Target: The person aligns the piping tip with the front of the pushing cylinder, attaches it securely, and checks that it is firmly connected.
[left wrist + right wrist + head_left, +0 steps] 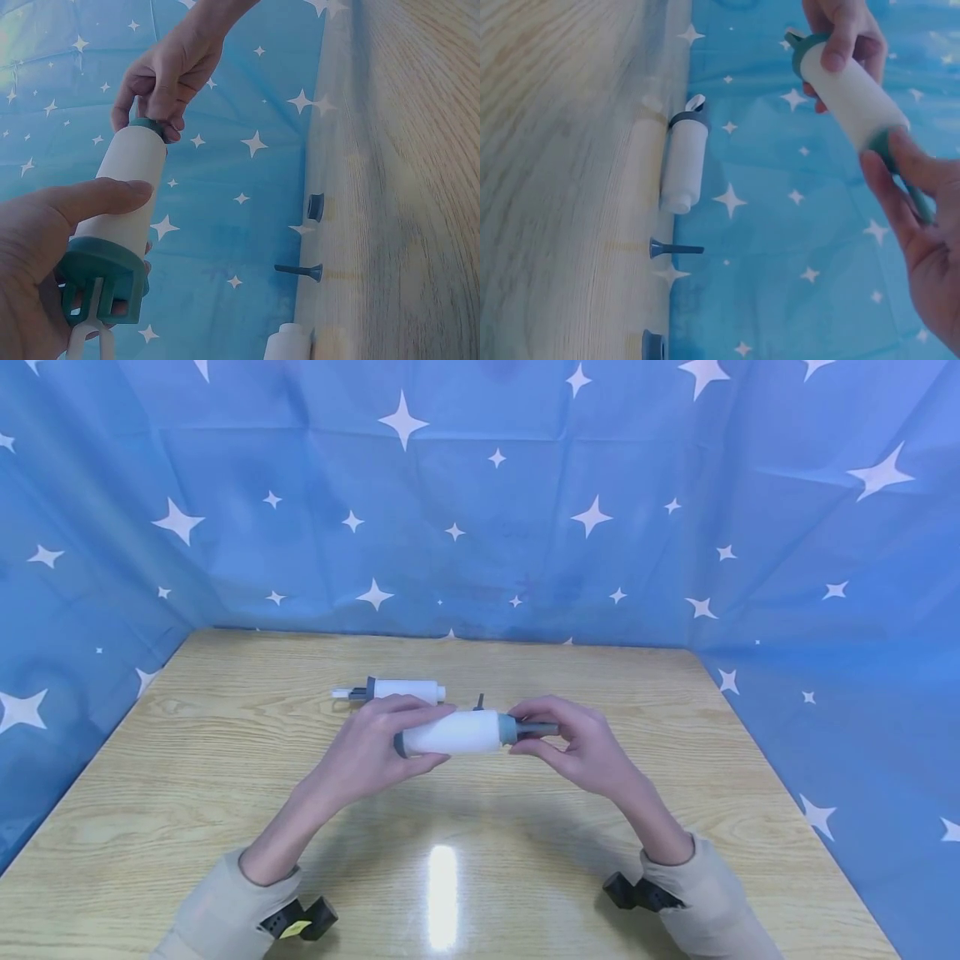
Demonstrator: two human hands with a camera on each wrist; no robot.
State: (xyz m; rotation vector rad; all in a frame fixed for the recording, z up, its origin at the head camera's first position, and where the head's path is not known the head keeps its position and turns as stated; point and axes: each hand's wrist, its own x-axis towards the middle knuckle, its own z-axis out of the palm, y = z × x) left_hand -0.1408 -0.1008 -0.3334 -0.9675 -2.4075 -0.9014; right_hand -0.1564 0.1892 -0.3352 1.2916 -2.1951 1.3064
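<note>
My left hand grips the white barrel of a syringe-like tool, held level above the table in the head view. A green end fitting with pale prongs projects beside the left palm. At the other end, my right hand pinches around the green collar and its slim nozzle. Fingers partly hide that joint in both wrist views.
Behind lies a second white-barrelled tool with a dark blue fitting. A dark blue funnel-shaped nozzle stands on the wooden table, near a dark blue ring. A blue starred curtain surrounds the table.
</note>
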